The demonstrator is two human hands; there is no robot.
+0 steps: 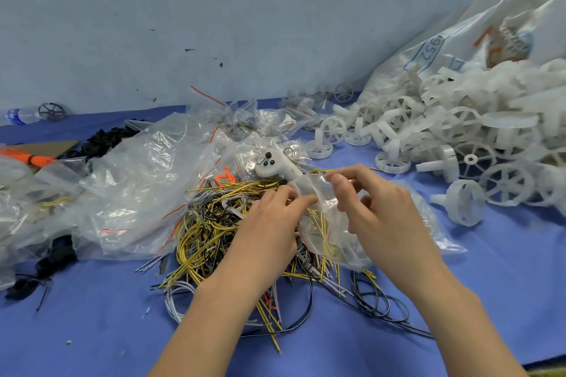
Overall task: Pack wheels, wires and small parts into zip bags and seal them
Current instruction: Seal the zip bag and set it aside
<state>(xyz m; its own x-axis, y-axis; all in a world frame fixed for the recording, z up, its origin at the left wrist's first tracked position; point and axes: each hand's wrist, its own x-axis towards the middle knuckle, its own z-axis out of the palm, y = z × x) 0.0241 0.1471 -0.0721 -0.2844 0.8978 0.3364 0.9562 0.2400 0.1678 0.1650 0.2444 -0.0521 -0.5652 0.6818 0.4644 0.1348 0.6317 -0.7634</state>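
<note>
A small clear zip bag (pixel 329 232) with a red seal line hangs over the middle of the table, with yellow wires inside it. My left hand (pixel 269 223) pinches its top edge on the left side. My right hand (pixel 376 208) pinches the same edge on the right, thumb and fingers curled. Under both hands lies a tangled heap of yellow, black and grey wires (pixel 214 229). A big pile of white plastic wheels (pixel 459 138) spills across the right side of the table.
Crumpled clear bags (pixel 131 180) cover the left half of the blue table (pixel 92 330). A white handheld controller (pixel 275 165) lies behind the wires. A large white sack (pixel 477 37) leans at the back right. Black parts (pixel 107 138) and a water bottle (pixel 20 116) sit far left.
</note>
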